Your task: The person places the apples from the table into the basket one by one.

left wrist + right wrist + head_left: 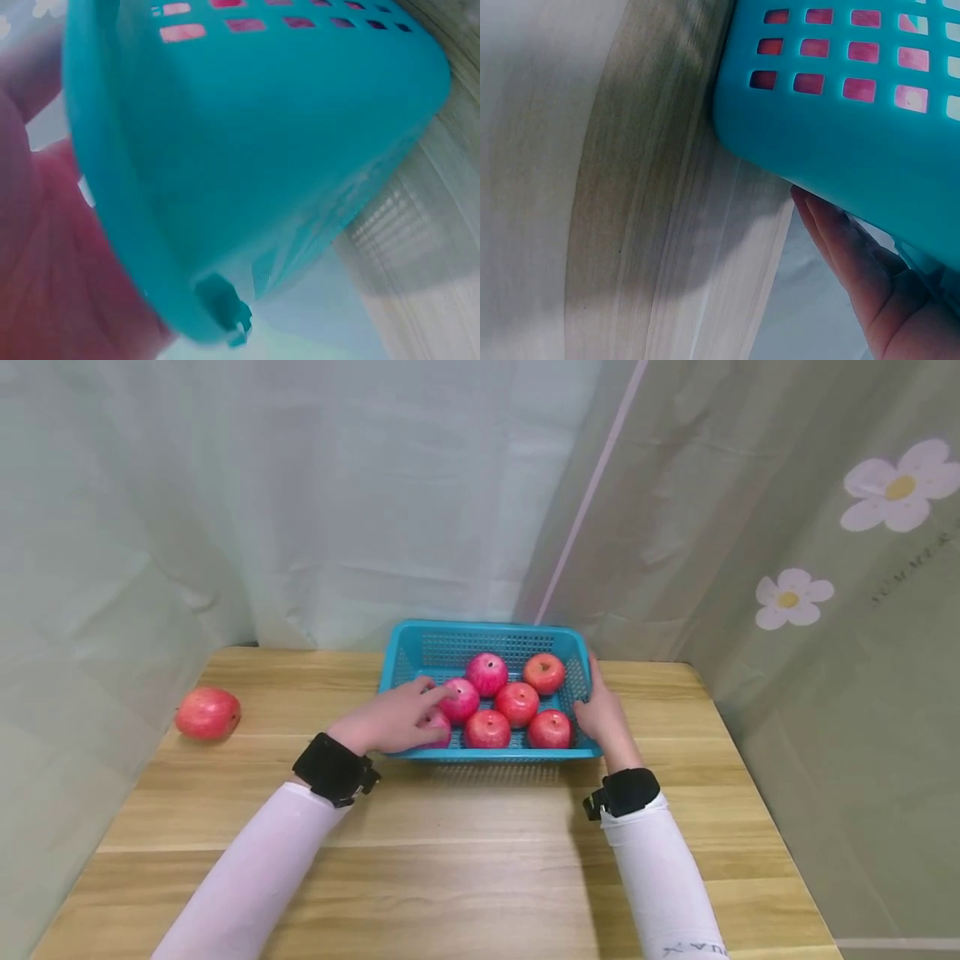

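Note:
A blue plastic basket (487, 754) with perforated walls stands near the table's back edge, holding several red apples (517, 704). My left hand (397, 714) reaches over its front left corner. Its thumb and fingers curve around a partly hidden apple (437, 728) in that corner, and one fingertip lies on the pinker apple (459, 700) beside it. My right hand (602, 714) grips the basket's right side, thumb over the rim and fingers along the outer wall. In the right wrist view, those fingers (847, 255) press against the outside.
Alone at the table's left edge lies one more apple (208, 713). The wooden table (465, 860) stretches in front of the basket. A pale curtain (420, 510) hangs close behind, and a flowered curtain (840, 710) borders the right side.

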### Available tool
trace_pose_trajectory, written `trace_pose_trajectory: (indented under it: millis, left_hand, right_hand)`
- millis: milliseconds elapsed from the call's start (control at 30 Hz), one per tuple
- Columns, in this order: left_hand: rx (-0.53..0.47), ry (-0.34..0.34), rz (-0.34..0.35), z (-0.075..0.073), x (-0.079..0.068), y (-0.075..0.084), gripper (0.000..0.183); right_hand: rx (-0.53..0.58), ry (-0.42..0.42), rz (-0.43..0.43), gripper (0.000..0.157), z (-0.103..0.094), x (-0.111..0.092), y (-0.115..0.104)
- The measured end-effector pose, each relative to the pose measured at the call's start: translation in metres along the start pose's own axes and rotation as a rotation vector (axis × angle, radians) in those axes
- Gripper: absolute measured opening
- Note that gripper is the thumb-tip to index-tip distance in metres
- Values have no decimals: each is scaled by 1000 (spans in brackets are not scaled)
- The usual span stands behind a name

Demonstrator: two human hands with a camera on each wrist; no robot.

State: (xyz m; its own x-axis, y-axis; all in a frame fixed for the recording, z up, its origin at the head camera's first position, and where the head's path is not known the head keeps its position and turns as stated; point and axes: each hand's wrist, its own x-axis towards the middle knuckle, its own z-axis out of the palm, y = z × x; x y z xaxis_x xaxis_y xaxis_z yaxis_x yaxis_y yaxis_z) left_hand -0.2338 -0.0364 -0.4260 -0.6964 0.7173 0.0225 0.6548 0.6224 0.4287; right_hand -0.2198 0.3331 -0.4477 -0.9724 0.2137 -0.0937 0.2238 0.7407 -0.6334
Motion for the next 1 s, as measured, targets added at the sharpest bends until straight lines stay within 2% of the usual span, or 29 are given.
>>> trace_pose_trajectory:
  millis: [233,567,767,1000]
  left_hand:
    - [-59,61,54,-4,-11,-3,71]
    - [-57,149,108,-8,-31,-9,62]
    - [-98,195,80,-14,-50,-18,63]
    - [-80,286,39,-23,-76,-43,64]
  right_hand:
    - [-13,-7,6,88,0,1,0]
    - [-3,-21,4,88,0,-3,2]
    - [-26,-28,-7,88,0,-3,4]
    - [-43,-30,-8,88,-1,-3,1]
